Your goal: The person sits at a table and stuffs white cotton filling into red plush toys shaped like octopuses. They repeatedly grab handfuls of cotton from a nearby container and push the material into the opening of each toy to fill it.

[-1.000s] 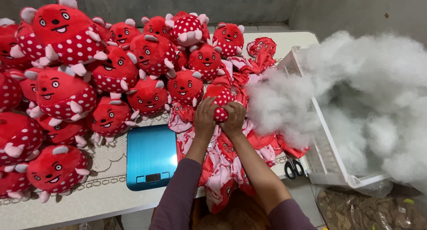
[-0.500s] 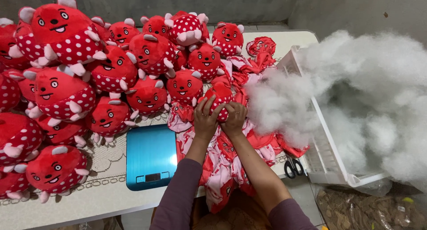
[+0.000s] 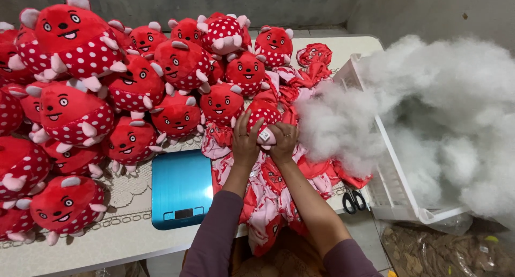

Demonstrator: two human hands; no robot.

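My left hand and my right hand both grip one small red plush toy with white dots, held up over a heap of unstuffed red and pink toy skins. A white tag sticks out between my fingers. Loose white stuffing fibre lies just to the right of my right hand. A blue kitchen scale sits on the table to the left of my left forearm.
Many stuffed red dotted plush toys are piled over the left and back of the white table. A white plastic crate heaped with stuffing stands at the right. Black-handled scissors lie by the crate.
My hands have kept hold of the toy and shifted it only slightly, with small finger movements; the rest of the scene is the same.
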